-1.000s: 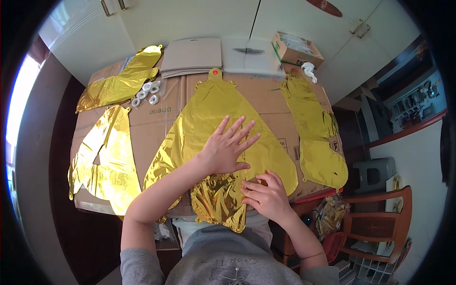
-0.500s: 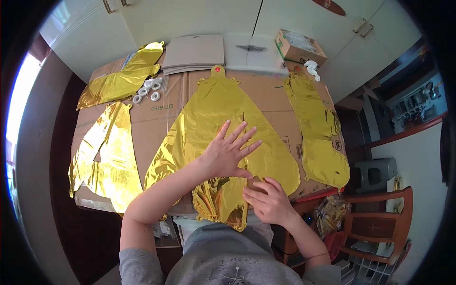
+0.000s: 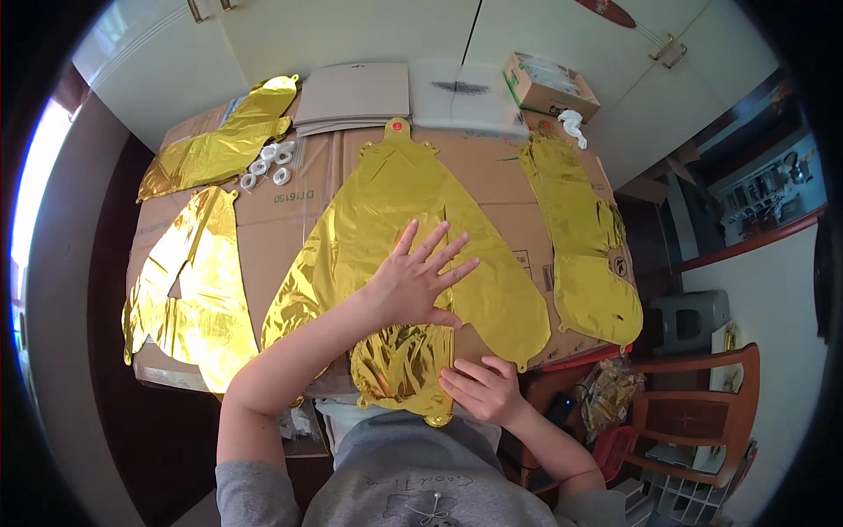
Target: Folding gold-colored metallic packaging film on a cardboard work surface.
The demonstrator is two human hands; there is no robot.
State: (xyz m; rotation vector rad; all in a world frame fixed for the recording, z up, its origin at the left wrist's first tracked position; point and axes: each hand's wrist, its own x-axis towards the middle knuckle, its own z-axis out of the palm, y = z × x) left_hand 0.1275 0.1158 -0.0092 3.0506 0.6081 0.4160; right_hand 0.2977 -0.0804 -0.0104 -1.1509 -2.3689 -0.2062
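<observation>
A large gold foil balloon [image 3: 378, 193] lies flat in the middle of the cardboard-covered table, its tab with a red spot at the far end. My left hand [image 3: 413, 279] rests on it, palm down, fingers spread wide. The wrinkled lower part of the balloon [image 3: 399, 364] drapes over the near edge towards my body. At that part's right edge my right hand [image 3: 486, 389] has its fingers curled over the foil; the thumb is hard to make out.
More gold foil balloons lie flat on the left [image 3: 206, 263], far left [image 3: 219, 145] and right [image 3: 580, 246]. White ribbon rolls [image 3: 268, 165], stacked grey boards [image 3: 351, 95] and an open box [image 3: 553, 86] stand further back. A wooden chair [image 3: 746, 386] is at the right.
My right hand has moved slightly down and left along the foil's edge. The wrinkled lower part now lies wider and flatter. My left hand stays spread on the balloon.
</observation>
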